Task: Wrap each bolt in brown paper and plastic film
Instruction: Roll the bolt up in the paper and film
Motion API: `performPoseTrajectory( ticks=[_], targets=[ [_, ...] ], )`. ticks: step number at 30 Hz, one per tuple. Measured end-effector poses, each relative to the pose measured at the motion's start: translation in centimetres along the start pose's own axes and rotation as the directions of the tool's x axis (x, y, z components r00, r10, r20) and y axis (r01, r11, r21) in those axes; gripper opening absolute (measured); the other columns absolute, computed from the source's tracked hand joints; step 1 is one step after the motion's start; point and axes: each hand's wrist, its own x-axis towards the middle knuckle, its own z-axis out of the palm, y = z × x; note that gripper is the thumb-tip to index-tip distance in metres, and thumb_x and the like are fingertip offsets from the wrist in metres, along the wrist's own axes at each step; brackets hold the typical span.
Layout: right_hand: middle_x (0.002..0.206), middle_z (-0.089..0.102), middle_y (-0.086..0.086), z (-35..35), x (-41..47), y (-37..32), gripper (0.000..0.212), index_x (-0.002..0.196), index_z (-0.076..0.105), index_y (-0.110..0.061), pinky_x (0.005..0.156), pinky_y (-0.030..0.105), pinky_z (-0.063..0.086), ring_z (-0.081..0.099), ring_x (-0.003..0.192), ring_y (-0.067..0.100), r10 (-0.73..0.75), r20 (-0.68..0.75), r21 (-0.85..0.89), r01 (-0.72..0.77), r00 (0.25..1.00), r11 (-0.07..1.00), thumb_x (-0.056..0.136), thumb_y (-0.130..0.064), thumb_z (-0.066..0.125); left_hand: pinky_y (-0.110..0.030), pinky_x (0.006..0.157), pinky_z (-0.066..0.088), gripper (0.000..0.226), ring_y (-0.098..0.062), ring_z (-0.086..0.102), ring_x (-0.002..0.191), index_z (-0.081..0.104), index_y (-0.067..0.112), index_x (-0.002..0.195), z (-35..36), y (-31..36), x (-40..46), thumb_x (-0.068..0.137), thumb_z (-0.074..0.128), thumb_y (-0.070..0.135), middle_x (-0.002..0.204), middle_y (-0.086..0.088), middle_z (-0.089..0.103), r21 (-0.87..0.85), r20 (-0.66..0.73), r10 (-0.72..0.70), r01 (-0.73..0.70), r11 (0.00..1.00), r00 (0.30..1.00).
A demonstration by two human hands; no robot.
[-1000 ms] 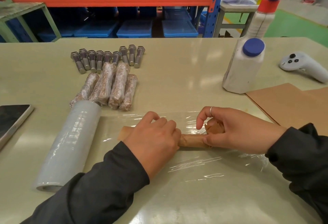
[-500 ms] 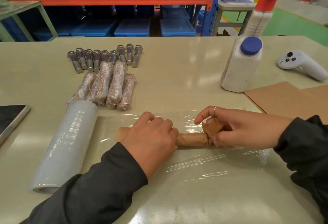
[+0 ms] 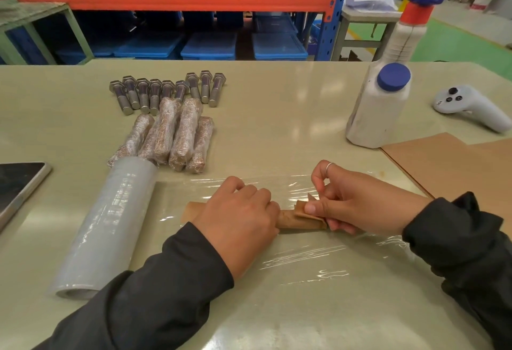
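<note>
A bolt rolled in brown paper (image 3: 300,220) lies on a spread sheet of plastic film (image 3: 318,261) on the table. My left hand (image 3: 238,219) grips the left part of the roll, fingers curled over it. My right hand (image 3: 357,205) pinches the folded paper flap at the roll's right end between thumb and fingers. The film roll (image 3: 108,225) lies to the left. Several bare bolts (image 3: 166,92) stand in a row at the back left, with several wrapped bolts (image 3: 169,139) just in front of them.
A white bottle with a blue cap (image 3: 379,105) stands at the right. Brown paper sheets (image 3: 457,166) lie at the right edge, a white controller (image 3: 471,107) behind them. A tablet (image 3: 19,183) lies at the left edge. Shelving with blue bins stands beyond the table.
My right hand has folded the paper end inward and now pinches the flap with the thumb on top. My left hand keeps holding the roll in the same place.
</note>
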Motion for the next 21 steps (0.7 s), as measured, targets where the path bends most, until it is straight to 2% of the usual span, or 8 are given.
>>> performPoseTrajectory(
  ticks=[3,7,11,13,15,17,19,21],
  targets=[
    [0.05,0.057,-0.012,0.1,-0.2,-0.3,0.018,0.076,0.046,-0.027,0.049,0.01,0.036,0.045,0.045,-0.002,-0.078,-0.023,-0.135,0.074,0.997,0.988,0.089,-0.028,0.059,-0.02,0.06,0.051,0.026,-0.013,0.056,0.048,0.067,0.02,0.058,-0.1,0.0,0.0,0.051,0.084,0.039,0.054,0.005,0.057,-0.014,0.005,-0.002,0.002,1.0,1.0],
    [0.049,0.054,-0.014,0.2,-0.2,-0.6,0.018,0.072,0.052,-0.03,0.053,0.011,0.036,0.046,0.051,-0.001,-0.105,-0.067,-0.176,0.092,0.992,0.98,0.083,-0.03,0.066,-0.019,0.063,0.051,0.025,-0.011,0.057,0.049,0.067,0.022,0.058,-0.2,-0.1,-0.1,0.053,0.083,0.04,0.055,0.006,0.058,-0.023,0.044,0.012,-0.011,1.0,0.999],
    [0.072,0.056,-0.012,0.4,-0.4,-1.2,0.024,0.064,0.057,-0.034,0.063,0.016,0.041,0.052,0.07,0.002,-0.202,-0.197,-0.268,0.145,0.959,0.952,0.071,-0.024,0.077,-0.02,0.065,0.05,0.016,-0.011,0.057,0.051,0.068,0.023,0.06,-0.2,-0.1,0.0,0.061,0.074,0.037,0.057,0.007,0.058,-0.011,0.022,-0.014,0.015,1.0,1.0],
    [0.078,0.063,-0.009,0.8,-0.6,-1.7,0.016,0.067,0.065,-0.032,0.07,0.023,0.045,0.056,0.073,0.005,-0.228,-0.234,-0.325,0.145,0.945,0.935,0.071,-0.022,0.078,-0.02,0.064,0.049,0.014,-0.011,0.057,0.051,0.068,0.023,0.061,-0.1,-0.1,0.0,0.063,0.069,0.037,0.058,0.008,0.058,0.0,0.034,-0.009,0.009,1.0,0.999],
    [0.081,0.068,-0.008,1.3,-0.9,-2.0,0.006,0.078,0.073,-0.029,0.071,0.021,0.043,0.057,0.075,0.005,-0.234,-0.255,-0.406,0.115,0.938,0.906,0.075,-0.024,0.075,-0.02,0.063,0.049,0.021,-0.011,0.057,0.051,0.068,0.022,0.063,-0.1,0.1,-0.1,0.06,0.078,0.041,0.058,0.007,0.058,-0.002,0.072,-0.028,0.029,1.0,0.997],
    [0.09,0.07,-0.008,1.7,-1.1,-2.1,0.011,0.09,0.075,-0.027,0.077,0.02,0.042,0.059,0.084,0.007,-0.245,-0.248,-0.493,0.096,0.937,0.865,0.08,-0.029,0.069,-0.019,0.062,0.05,0.027,-0.011,0.058,0.052,0.07,0.021,0.064,0.0,0.0,-0.2,0.058,0.08,0.045,0.059,0.006,0.059,-0.043,0.1,-0.071,0.076,0.996,0.992],
    [0.098,0.07,-0.01,1.7,-1.2,-2.2,0.017,0.099,0.073,-0.03,0.083,0.019,0.041,0.06,0.093,0.006,-0.233,-0.235,-0.519,0.081,0.944,0.851,0.084,-0.032,0.065,-0.018,0.068,0.048,0.032,-0.008,0.061,0.063,0.071,0.023,0.076,-0.8,0.1,0.0,0.066,0.07,0.053,0.07,0.007,0.063,-0.055,0.132,-0.095,0.103,0.993,0.987],
    [0.103,0.069,-0.013,1.7,-1.2,-2.4,0.02,0.104,0.071,-0.034,0.086,0.016,0.038,0.058,0.097,0.003,-0.228,-0.228,-0.531,0.075,0.947,0.844,0.087,-0.035,0.061,-0.022,0.088,0.036,0.057,-0.009,0.055,0.098,0.058,0.025,0.116,-1.8,-0.4,0.1,0.076,0.052,0.064,0.106,0.007,0.058,-0.075,0.144,-0.145,0.157,0.985,0.979]
  ],
)
